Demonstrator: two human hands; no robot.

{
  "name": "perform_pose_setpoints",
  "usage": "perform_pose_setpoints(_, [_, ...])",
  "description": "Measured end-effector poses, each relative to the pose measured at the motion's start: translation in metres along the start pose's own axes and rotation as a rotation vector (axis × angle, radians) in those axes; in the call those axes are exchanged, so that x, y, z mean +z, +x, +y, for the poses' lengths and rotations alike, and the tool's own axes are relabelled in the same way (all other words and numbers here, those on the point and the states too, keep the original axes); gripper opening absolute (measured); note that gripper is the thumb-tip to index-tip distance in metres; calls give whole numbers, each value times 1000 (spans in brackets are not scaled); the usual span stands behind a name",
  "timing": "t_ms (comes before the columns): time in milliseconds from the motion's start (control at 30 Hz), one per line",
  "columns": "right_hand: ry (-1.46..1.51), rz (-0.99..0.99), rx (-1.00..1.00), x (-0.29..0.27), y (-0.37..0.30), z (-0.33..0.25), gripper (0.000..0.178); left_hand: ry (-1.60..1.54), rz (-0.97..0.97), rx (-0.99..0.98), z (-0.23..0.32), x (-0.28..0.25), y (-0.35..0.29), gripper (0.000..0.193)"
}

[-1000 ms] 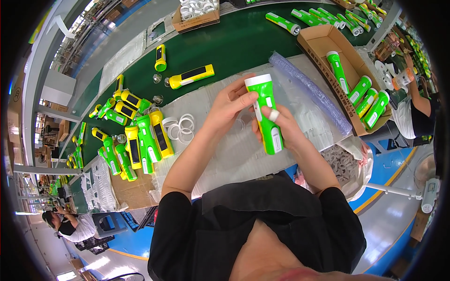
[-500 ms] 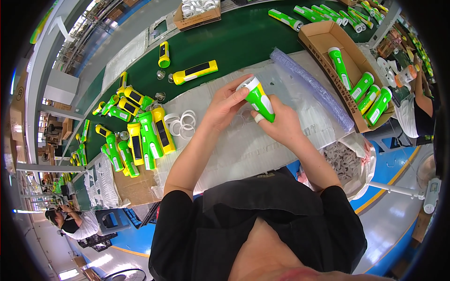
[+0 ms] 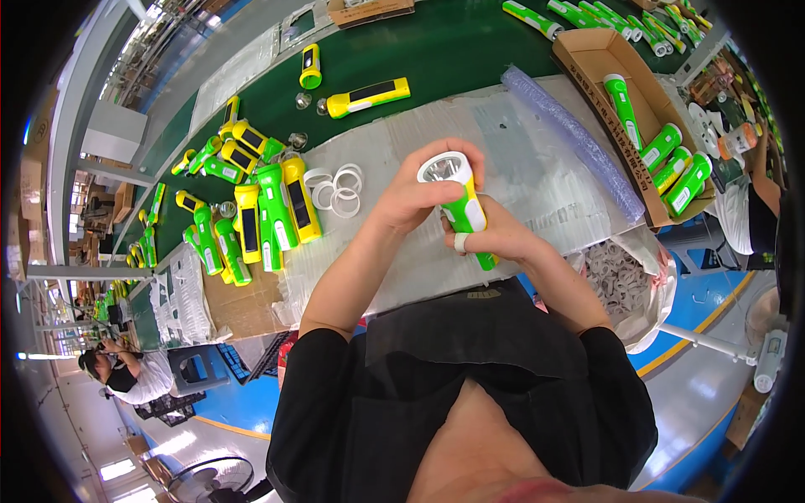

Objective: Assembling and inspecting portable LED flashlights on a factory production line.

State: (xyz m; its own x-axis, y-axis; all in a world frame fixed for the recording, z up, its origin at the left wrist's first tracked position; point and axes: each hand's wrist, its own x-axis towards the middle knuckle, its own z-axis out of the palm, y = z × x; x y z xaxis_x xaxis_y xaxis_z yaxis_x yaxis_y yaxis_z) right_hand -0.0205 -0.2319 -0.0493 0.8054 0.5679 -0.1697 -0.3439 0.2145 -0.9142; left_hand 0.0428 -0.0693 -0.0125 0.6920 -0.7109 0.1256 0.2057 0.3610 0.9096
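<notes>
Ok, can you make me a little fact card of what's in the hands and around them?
Left hand: around the head of the held flashlight
Right hand: around the flashlight's lower body; white band on one finger
Flashlight front: tipped upward, shiny reflector showing
White rings: loose group, left of the hands
Flashlight pile: green and yellow, farther left
Rolled clear wrap: right of the hands
Cardboard box: beyond the wrap, four flashlights inside

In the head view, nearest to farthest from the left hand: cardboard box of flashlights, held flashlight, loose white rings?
1. Held flashlight: touching the left hand.
2. Loose white rings: a little to the left.
3. Cardboard box of flashlights: well to the right.
</notes>
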Motion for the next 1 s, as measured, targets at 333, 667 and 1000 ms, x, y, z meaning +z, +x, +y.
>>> perform_pose_setpoints(333, [-636, 437, -601, 21, 23, 36, 45, 548, 512, 272, -5, 40, -31, 29])
perform_pose_setpoints(667, [-866, 818, -824, 38, 45, 47, 46, 607, 516, 338, -3, 46, -45, 42])
perform_pose_setpoints(1000, [-716, 724, -776, 52, 36, 44, 50, 243, 346, 164, 7, 29, -63, 27])
